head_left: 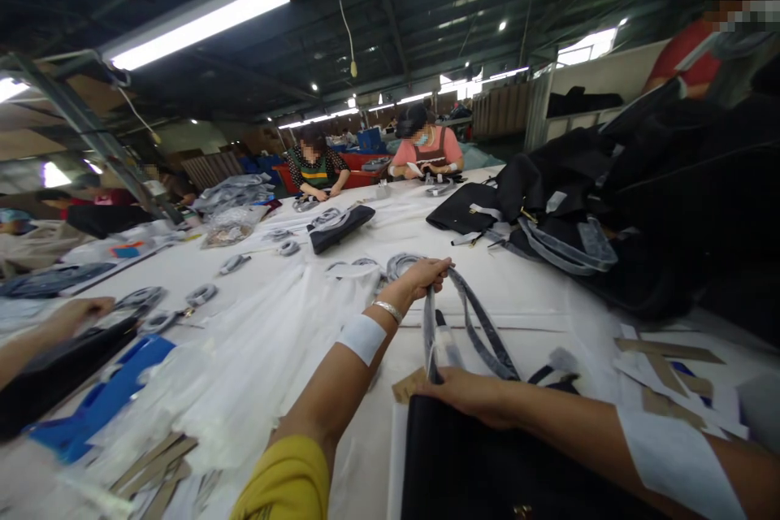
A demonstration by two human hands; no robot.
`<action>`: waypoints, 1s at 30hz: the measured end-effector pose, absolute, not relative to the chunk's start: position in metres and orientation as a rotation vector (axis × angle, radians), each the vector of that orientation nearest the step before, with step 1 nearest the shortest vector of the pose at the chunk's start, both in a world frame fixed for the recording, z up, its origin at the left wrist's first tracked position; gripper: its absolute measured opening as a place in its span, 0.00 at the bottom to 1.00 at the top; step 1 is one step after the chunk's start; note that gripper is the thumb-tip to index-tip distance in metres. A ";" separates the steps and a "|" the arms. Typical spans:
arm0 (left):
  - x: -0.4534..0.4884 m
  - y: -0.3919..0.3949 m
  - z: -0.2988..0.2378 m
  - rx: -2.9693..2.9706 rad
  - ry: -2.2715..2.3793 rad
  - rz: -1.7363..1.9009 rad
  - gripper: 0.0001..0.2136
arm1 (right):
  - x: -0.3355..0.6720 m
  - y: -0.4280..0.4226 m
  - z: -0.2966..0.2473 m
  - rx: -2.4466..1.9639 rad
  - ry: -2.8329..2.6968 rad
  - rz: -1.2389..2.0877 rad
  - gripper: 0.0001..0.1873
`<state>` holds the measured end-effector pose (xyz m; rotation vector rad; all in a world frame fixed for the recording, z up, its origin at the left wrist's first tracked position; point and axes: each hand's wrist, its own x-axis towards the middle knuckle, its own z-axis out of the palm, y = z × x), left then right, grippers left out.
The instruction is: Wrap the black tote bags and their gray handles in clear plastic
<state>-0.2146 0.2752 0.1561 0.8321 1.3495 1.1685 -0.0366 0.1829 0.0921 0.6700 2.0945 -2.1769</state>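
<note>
Fingers of your left hand [425,276] clamp the plastic-wrapped strap [429,329] near the frame's centre; its long axis runs down from them to your right hand [469,395], nearer the black bag [487,463] at lower centre, gripping its upper edge.

We identify a factory workshop: strip lights [201,23] hang beneath a dark, beamed roof [426,16]; aproned workers [432,153] occupy a shared white surface [399,219], on which we note heaped black bags [548,171], scattered coiled straps [233,263] and brown strips [670,350].
</note>
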 end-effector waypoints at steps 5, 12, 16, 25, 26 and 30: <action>-0.220 0.272 0.151 0.814 1.319 1.172 0.09 | -0.038 0.211 0.101 0.814 1.823 -2.685 0.25; -0.219 0.273 0.155 0.842 1.244 1.167 0.09 | -0.051 0.234 0.089 0.968 1.883 -2.741 0.26; -0.215 0.272 0.162 0.853 1.221 1.170 0.09 | -0.044 0.229 0.091 0.932 1.947 -2.650 0.28; -0.207 0.271 0.171 0.876 1.264 1.217 0.10 | -0.051 0.220 0.091 0.972 2.209 -2.315 0.21; -0.208 0.271 0.171 0.874 1.281 1.226 0.11 | -0.047 0.217 0.090 0.978 2.220 -2.215 0.20; -0.215 0.273 0.162 0.882 1.368 1.227 0.11 | -0.026 0.209 0.092 0.908 2.186 -1.864 0.24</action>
